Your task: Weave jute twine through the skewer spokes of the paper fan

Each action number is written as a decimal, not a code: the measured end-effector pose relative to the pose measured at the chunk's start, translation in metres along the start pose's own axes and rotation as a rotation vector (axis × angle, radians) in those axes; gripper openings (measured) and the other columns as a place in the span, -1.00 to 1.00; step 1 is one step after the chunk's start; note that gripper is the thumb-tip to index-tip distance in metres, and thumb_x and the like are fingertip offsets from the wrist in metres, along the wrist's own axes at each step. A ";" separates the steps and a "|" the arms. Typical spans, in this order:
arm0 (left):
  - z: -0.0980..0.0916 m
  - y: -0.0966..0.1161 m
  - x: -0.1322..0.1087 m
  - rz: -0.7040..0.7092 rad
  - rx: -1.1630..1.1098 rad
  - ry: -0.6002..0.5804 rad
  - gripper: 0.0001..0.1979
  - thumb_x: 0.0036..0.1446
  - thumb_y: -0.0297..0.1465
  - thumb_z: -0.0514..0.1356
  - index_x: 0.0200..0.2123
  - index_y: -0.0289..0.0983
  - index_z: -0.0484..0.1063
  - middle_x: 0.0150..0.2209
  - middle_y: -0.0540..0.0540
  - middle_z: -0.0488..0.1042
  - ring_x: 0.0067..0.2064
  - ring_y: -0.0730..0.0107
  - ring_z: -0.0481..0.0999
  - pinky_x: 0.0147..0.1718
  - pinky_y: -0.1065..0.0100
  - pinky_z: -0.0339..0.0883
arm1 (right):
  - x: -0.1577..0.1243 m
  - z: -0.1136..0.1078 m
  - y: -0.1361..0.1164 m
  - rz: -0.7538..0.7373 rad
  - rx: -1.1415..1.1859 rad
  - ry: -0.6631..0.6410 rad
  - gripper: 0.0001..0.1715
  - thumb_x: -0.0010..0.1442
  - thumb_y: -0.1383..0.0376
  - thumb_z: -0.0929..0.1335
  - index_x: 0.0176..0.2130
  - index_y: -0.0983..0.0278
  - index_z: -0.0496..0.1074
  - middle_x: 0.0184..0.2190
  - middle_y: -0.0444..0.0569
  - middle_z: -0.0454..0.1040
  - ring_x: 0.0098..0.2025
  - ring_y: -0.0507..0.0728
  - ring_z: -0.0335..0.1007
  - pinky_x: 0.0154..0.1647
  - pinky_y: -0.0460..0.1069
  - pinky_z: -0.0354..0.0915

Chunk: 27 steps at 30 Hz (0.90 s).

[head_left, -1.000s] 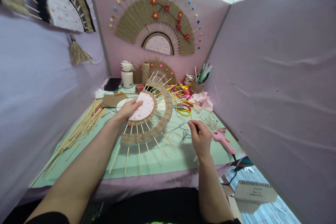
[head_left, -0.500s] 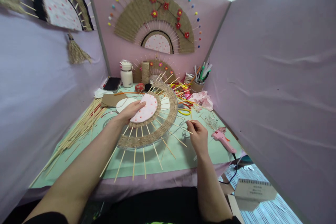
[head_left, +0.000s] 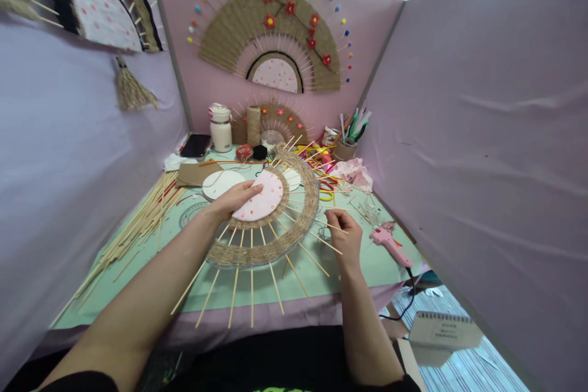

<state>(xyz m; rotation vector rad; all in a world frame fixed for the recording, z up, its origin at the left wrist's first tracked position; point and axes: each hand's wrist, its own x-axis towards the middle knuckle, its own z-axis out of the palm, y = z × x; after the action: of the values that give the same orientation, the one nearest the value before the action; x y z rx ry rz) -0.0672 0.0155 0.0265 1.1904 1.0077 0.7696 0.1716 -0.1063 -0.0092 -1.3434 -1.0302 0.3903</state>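
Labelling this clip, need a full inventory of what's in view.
fan: 1, tan twine with pink centre, on mat
finished fans: 3, tan, two on walls, one leaning at back
loose sticks: many, pale wood, mat's left
glue gun: 1, pink, mat's right
bottle: 1, white, back
phone: 1, black, back left
mat: 1, green, under fan
left hand: flat on fan's pink centre
right hand: fingers pinched at fan's right sticks

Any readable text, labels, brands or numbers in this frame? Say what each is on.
Nothing here reads clearly.
On the spiral notepad: one short dark line of print, too small and blurred to read.
On the green mat: faint printed circle markings, illegible.
On the white flask: no label shows.
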 end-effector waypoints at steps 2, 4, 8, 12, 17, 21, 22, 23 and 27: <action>-0.002 0.001 0.000 0.003 0.009 -0.004 -0.77 0.02 -0.30 0.30 -0.27 -0.32 0.52 -0.53 -0.04 0.53 -0.64 0.51 0.38 -0.67 0.50 0.17 | 0.001 -0.002 0.001 -0.013 -0.009 0.002 -0.68 0.08 0.08 0.38 -0.42 0.32 0.46 -0.57 -0.15 0.35 -0.52 0.01 0.17 -0.49 -0.08 0.15; -0.004 0.002 0.000 0.006 0.022 -0.009 -0.76 0.01 -0.29 0.31 -0.27 -0.32 0.52 -0.54 -0.02 0.52 -0.64 0.52 0.36 -0.68 0.50 0.15 | 0.001 -0.004 0.001 -0.018 -0.019 0.006 -0.67 0.08 0.08 0.39 -0.42 0.32 0.47 -0.57 -0.15 0.35 -0.51 0.01 0.17 -0.48 -0.08 0.15; -0.006 0.003 0.001 0.010 0.050 -0.003 -0.72 -0.01 -0.27 0.32 -0.26 -0.32 0.52 -0.56 0.00 0.50 -0.65 0.53 0.33 -0.69 0.51 0.10 | 0.004 -0.011 0.003 -0.005 -0.014 -0.004 -0.68 0.08 0.09 0.39 -0.43 0.32 0.47 -0.59 -0.16 0.33 -0.53 0.00 0.16 -0.50 -0.09 0.13; -0.007 0.003 0.001 0.006 0.055 0.012 -0.72 -0.04 -0.26 0.34 -0.30 -0.33 0.51 -0.56 0.00 0.50 -0.64 0.52 0.35 -0.69 0.51 0.11 | 0.008 -0.022 0.004 -0.018 -0.023 -0.008 -0.70 0.04 0.11 0.43 -0.45 0.31 0.47 -0.61 -0.18 0.32 -0.55 -0.01 0.14 -0.52 -0.09 0.11; -0.007 0.002 0.002 0.010 0.076 -0.002 -0.72 -0.05 -0.24 0.34 -0.30 -0.32 0.51 -0.54 -0.01 0.51 -0.63 0.51 0.36 -0.67 0.50 0.12 | 0.013 -0.035 -0.001 -0.034 -0.057 -0.040 -0.73 0.01 0.13 0.45 -0.46 0.29 0.47 -0.59 -0.15 0.39 -0.53 0.01 0.19 -0.52 -0.08 0.15; -0.008 0.001 0.003 0.008 0.113 -0.015 -0.69 -0.06 -0.21 0.34 -0.31 -0.31 0.50 -0.57 0.01 0.48 -0.64 0.53 0.32 -0.70 0.51 0.06 | 0.016 -0.046 -0.003 -0.084 -0.112 -0.055 -0.78 0.04 0.16 0.44 -0.43 0.28 0.47 -0.54 -0.12 0.43 -0.50 0.03 0.24 -0.45 -0.06 0.19; -0.008 0.000 0.003 0.008 0.120 -0.021 -0.67 -0.07 -0.19 0.34 -0.30 -0.31 0.50 -0.57 0.01 0.48 -0.64 0.53 0.32 -0.70 0.51 0.05 | 0.016 -0.048 -0.003 -0.101 -0.127 -0.051 -0.79 0.05 0.17 0.44 -0.43 0.28 0.48 -0.53 -0.12 0.43 -0.49 0.03 0.24 -0.44 -0.05 0.20; -0.009 0.000 0.003 0.009 0.126 -0.028 -0.65 -0.07 -0.18 0.34 -0.29 -0.31 0.50 -0.56 0.01 0.48 -0.64 0.53 0.32 -0.69 0.51 0.06 | 0.017 -0.050 -0.003 -0.117 -0.138 -0.047 -0.79 0.06 0.17 0.43 -0.42 0.28 0.48 -0.52 -0.11 0.43 -0.48 0.03 0.25 -0.43 -0.05 0.20; -0.009 -0.003 0.003 0.014 0.158 -0.079 -0.54 -0.10 -0.10 0.34 -0.20 -0.31 0.51 -0.47 -0.02 0.53 -0.57 0.51 0.37 -0.64 0.49 0.14 | 0.019 -0.055 -0.001 -0.144 -0.148 -0.050 -0.82 0.08 0.19 0.42 -0.42 0.26 0.48 -0.49 -0.11 0.45 -0.43 0.05 0.30 -0.37 -0.04 0.23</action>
<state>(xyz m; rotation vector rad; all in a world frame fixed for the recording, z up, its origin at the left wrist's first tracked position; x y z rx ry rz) -0.0746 0.0216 0.0226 1.3545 1.0097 0.6581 0.2247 -0.1261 0.0047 -1.3862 -1.2094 0.2442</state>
